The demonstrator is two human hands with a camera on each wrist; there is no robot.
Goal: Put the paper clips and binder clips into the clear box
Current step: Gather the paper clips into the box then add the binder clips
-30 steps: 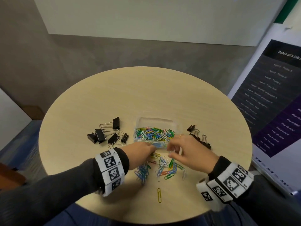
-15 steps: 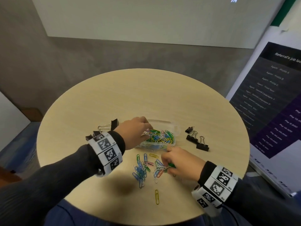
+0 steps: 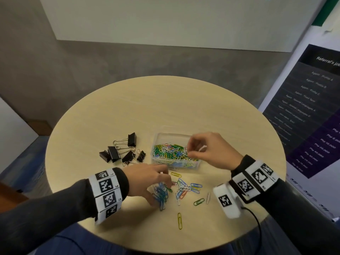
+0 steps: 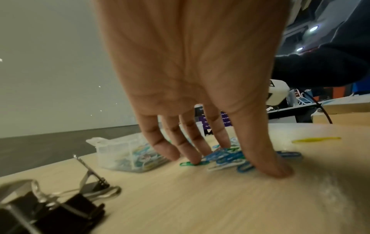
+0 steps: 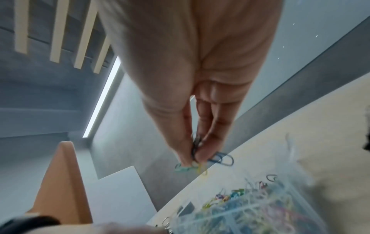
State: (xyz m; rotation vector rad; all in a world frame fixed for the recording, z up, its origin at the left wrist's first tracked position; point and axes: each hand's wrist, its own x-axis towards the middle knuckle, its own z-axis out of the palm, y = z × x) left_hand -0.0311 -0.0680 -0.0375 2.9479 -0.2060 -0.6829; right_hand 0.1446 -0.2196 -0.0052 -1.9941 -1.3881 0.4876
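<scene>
Right now the right hand (image 3: 211,151) hovers over the clear box (image 3: 175,153), thumb and fingertips (image 5: 202,152) pressed together on a small bunch of paper clips (image 5: 220,158). In the right wrist view a blue clip sticks out sideways from the pinch, and a pale green and a yellow one hang just below the fingertips. The palm faces down, the wrist cocked up, the forearm coming in from the right edge of the table (image 3: 165,107).

Below those fingers the clear box sits open, long side running left to right, heaped with clips in green, blue, yellow and white.

Down at the near side the left hand (image 3: 147,179) is palm-down on the loose pile of clips (image 3: 161,194). Its fingers (image 4: 192,152) are spread and nearly straight, tips on the tabletop, the thumb (image 4: 266,158) planted apart on the other side of a blue cluster; the clips lie flat between thumb and fingers, not lifted. Just right of the fingertips more clips (image 3: 185,187) are scattered at all angles. A lone yellow clip (image 3: 180,220) lies nearer the person than the thumb, its long axis pointing away from them; a green clip (image 3: 199,201) lies slanted.

Beyond the left wrist, left of the box, black binder clips (image 3: 119,151) sit in a loose group, wire handles pointing various ways.
</scene>
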